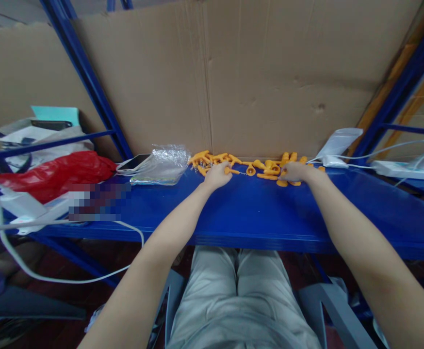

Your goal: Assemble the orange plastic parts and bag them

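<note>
My left hand (218, 176) is closed around an orange corkscrew (235, 171), whose thin metal spiral points to the right. Just behind that hand lies a heap of orange T-shaped handles (201, 157), several with metal spirals. To the right, my right hand (296, 171) reaches into a group of orange plastic pieces (270, 167), some with round cup-like ends. Its fingers are bent together among them, and what they grip is hidden. One orange piece with a round hollow end (251, 169) lies between my hands.
The blue shelf (259, 208) is backed by a cardboard sheet (255, 77). Clear plastic bags (170, 162), a phone-like device (135, 163) and a red bag (62, 172) lie left. A white packet (340, 143) and cables stand right. Blue posts (88, 77) frame both sides.
</note>
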`<state>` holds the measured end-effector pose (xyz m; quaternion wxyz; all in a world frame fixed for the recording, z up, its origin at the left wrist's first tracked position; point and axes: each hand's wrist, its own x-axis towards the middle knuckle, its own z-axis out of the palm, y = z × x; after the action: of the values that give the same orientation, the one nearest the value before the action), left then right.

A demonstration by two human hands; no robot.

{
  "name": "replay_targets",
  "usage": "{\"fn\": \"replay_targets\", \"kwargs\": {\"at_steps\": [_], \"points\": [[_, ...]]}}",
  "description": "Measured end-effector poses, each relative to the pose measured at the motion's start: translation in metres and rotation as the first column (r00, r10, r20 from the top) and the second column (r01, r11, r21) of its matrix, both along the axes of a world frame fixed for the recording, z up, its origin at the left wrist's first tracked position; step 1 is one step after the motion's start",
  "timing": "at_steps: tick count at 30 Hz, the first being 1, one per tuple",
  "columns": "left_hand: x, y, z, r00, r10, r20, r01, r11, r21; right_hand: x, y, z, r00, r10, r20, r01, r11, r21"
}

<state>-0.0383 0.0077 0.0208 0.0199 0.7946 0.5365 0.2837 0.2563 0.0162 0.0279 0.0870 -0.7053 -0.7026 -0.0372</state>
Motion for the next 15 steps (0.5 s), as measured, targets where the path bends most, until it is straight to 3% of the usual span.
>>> {"fn": "replay_targets", "kwargs": {"at_steps": [2, 7, 15], "points": [[0.000, 0.000, 0.000, 1.000, -0.004, -0.007, 0.005, 1.000, 0.003, -0.001, -0.002, 0.005, 1.000, -0.021, -0.013, 0.020, 0.997, -0.076], [-0.001, 0.000, 0.000, 1.000, -0.013, 0.007, 0.013, 1.000, 0.005, 0.007, -0.007, 0.012, 0.997, 0.082, -0.016, -0.083, 0.996, -0.046], [-0.001, -0.001, 0.001, 1.000, -0.003, -0.003, 0.003, 1.000, -0.003, 0.006, -0.011, 0.015, 0.999, -0.040, 0.008, 0.041, 0.993, -0.111]]}}
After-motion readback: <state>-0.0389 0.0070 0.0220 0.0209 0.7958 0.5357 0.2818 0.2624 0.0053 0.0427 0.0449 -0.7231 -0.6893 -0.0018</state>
